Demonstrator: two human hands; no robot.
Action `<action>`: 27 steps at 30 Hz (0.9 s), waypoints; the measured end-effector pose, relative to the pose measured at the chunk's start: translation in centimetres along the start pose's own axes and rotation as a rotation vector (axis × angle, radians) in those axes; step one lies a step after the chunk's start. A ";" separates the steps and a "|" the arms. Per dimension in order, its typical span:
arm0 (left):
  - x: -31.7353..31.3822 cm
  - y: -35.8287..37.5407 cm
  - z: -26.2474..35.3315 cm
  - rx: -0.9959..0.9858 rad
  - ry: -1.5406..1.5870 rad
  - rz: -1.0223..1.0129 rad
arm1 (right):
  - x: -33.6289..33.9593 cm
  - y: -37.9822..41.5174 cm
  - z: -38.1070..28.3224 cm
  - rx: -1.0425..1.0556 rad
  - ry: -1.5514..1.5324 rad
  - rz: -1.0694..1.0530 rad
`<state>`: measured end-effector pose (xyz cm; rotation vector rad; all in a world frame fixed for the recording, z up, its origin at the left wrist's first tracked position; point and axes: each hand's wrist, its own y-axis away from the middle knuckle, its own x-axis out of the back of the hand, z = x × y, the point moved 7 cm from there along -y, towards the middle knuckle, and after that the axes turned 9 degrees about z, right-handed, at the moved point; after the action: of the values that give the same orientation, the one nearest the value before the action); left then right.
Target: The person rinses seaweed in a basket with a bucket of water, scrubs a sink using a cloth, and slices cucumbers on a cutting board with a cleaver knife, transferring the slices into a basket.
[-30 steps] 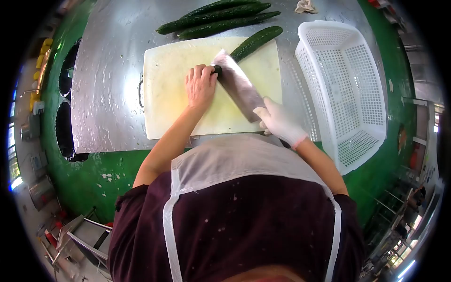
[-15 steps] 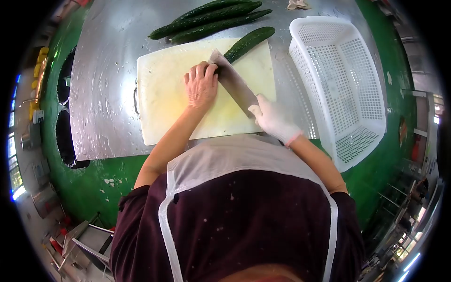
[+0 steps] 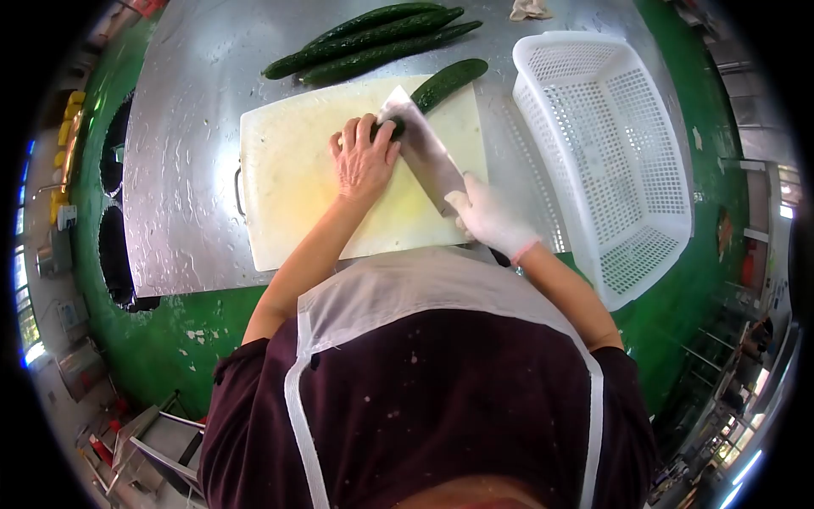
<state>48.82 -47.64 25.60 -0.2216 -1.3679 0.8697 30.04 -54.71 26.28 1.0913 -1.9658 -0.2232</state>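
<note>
Left hand [image 3: 363,161], bare, is pressed over a dark green piece [image 3: 398,128] on the cutting board [image 3: 301,182], fingers bent across it and slightly spread, an arrangement that would stop it rolling. Right hand [image 3: 496,219], in a pale glove, is wrapped around the grip of a broad cleaver [image 3: 430,159], the grip itself hidden by the glove; the thumb lies close to the blade, which likely steadies its angle. Cleaver runs aslant, its far end just beside the left fingertips; whether the edge touches the board cannot be determined. Beyond the blade lies a cucumber [image 3: 452,82], partly on the board and reaching past its far edge. Whether it is joined to the held piece cannot be told, the blade covering the point between. Three further cucumbers [image 3: 381,41] lie side by side on the metal table [image 3: 182,161] behind the board, a position that appears to keep them within reach yet out of the blade's way. To the right, a perforated white basket [image 3: 626,153] stands apart from the board, its openings suited to letting water drain.
</note>
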 end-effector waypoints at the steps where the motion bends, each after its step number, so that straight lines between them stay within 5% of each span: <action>1: 0.1 -0.2 0.2 -0.036 -0.023 0.020 | -0.5 0.1 0.3 0.068 0.118 -0.007; 5: -0.6 0.4 -1.7 0.037 -0.003 0.007 | 1.3 0.7 0.8 0.177 0.033 0.188; 8: -0.2 0.6 -2.1 0.055 -0.020 0.032 | 5.0 1.3 -0.5 -0.028 -0.323 0.216; 17: 0.6 -0.5 1.1 0.010 0.126 0.113 | 2.3 0.9 0.0 -0.211 -0.195 0.026; 20: -0.6 -0.3 2.8 -0.055 0.167 -0.022 | 1.1 -0.1 0.7 0.093 0.157 0.113; 23: -1.0 0.2 1.8 -0.095 0.114 -0.090 | 0.3 0.5 0.6 0.079 0.157 0.062; 27: -0.7 0.2 -2.2 -0.143 -0.084 -0.121 | 2.6 2.2 0.3 -0.064 -0.305 0.090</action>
<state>50.77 -47.25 24.41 -0.2120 -1.5077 0.6876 27.82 -55.42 28.80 0.9694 -2.2550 -0.4218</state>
